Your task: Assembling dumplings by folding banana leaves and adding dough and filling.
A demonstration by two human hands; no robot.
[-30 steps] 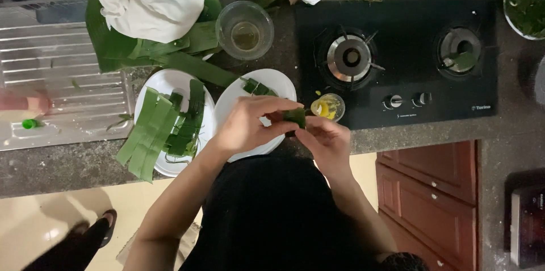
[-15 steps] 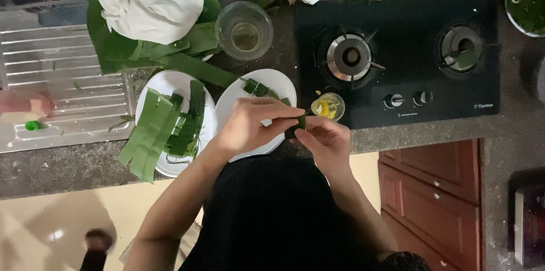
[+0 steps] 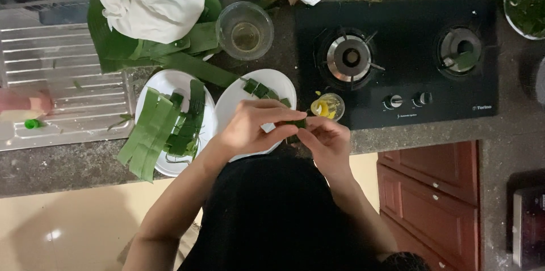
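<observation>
My left hand (image 3: 255,126) and my right hand (image 3: 325,143) meet at the counter's front edge, both pinching a small folded green leaf piece (image 3: 299,124). Under the left hand lies a white plate (image 3: 238,98) with a few small folded leaf parcels (image 3: 259,88) at its far rim. Left of it, a second white plate (image 3: 164,86) carries long cut leaf strips (image 3: 153,132) that hang over its front. A little glass bowl with yellow filling (image 3: 326,106) stands just beyond my right hand.
A glass bowl of clear liquid (image 3: 245,30), big banana leaves (image 3: 113,44) and a white cloth (image 3: 147,4) lie behind the plates. A two-burner black gas hob (image 3: 397,55) is on the right, a steel sink drainboard (image 3: 57,83) on the left. Wooden cabinet doors (image 3: 431,197) sit below.
Both hands have stayed together on the leaf piece, fingers shifting slightly as they fold it. Someone's foot at the lower left has gone from view.
</observation>
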